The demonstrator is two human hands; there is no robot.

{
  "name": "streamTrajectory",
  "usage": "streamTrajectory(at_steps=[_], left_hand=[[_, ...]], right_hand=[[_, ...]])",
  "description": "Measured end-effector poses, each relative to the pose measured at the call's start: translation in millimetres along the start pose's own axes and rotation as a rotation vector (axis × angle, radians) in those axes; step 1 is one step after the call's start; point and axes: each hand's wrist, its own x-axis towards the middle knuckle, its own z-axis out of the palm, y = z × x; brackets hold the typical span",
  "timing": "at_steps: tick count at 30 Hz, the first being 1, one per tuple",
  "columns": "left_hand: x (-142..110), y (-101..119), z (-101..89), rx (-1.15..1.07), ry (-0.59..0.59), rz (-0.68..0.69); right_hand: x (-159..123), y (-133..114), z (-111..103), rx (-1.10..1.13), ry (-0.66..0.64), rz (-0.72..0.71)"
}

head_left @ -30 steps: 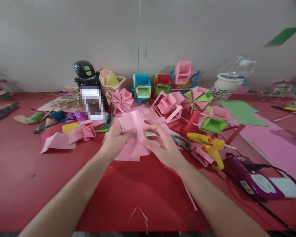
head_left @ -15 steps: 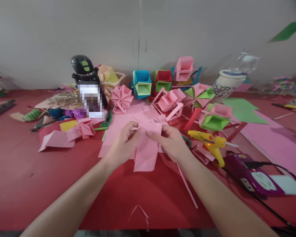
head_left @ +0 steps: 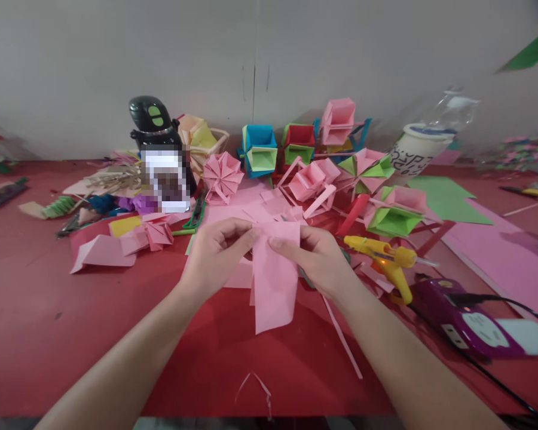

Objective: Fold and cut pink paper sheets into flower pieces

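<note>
pink strip (head_left: 275, 286): held upright in front of the body, just above the near edge of a flat pink sheet (head_left: 226, 209), with its lower end hung free over the red tabletop (head_left: 206, 358). a second layer is shown at its left side; whether it is folded double or laid over another piece cannot be told.

left hand (head_left: 215, 251): closed in a pinch, with the strip's upper left corner gripped between thumb and fingers.

right hand (head_left: 325, 257): closed on the strip's upper right part, the thumb pressed on the front and the fingers tucked behind.

folding so far: judged to be only partly done on the held strip, since its long lower part is left fairly flat and no closed shape is formed.

shaped pieces: several are seen fully folded along the wall, among them a blue and green box (head_left: 259, 143), a red and green box (head_left: 298, 143), a pink box (head_left: 338, 116) and a pleated pink rosette (head_left: 223, 173). a pink and green piece (head_left: 397, 215) is set nearer, at the right.

flat stock: a green sheet (head_left: 455, 200) and a large pink sheet (head_left: 502, 251) are left unfolded at the right.

yellow glue gun (head_left: 381, 254): laid beside the right hand, untouched, with a small orange light lit.
</note>
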Motion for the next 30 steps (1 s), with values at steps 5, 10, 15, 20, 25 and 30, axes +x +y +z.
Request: streamTrajectory(at_steps=[5,10,15,20,25,30], left_hand=[[-2.0,4.9,0.5,0.020,-0.010,-0.031],[-2.5,7.1,1.7,0.047,-0.005,-0.033],[-2.8,5.6,2.9,0.053,0.004,-0.003],[-2.6,4.3,4.8,0.038,-0.010,0.010],[-2.6,3.1,4.7,0.003,-0.018,0.008],[-3.4,2.5,4.1,0.027,-0.020,0.009]], right_hand=[[-0.3,0.3,-0.2,-0.025,-0.002,-0.011],[-0.8,-0.5,-0.2,-0.076,0.018,-0.008],[-0.7,-1.4,0.2,-0.077,0.019,-0.027],[-0.6,-0.4,0.0,-0.087,0.024,-0.034],[-0.7,-0.8,-0.7,-0.129,0.042,-0.055],[-0.9,-1.8,-0.8,-0.127,0.033,-0.056]])
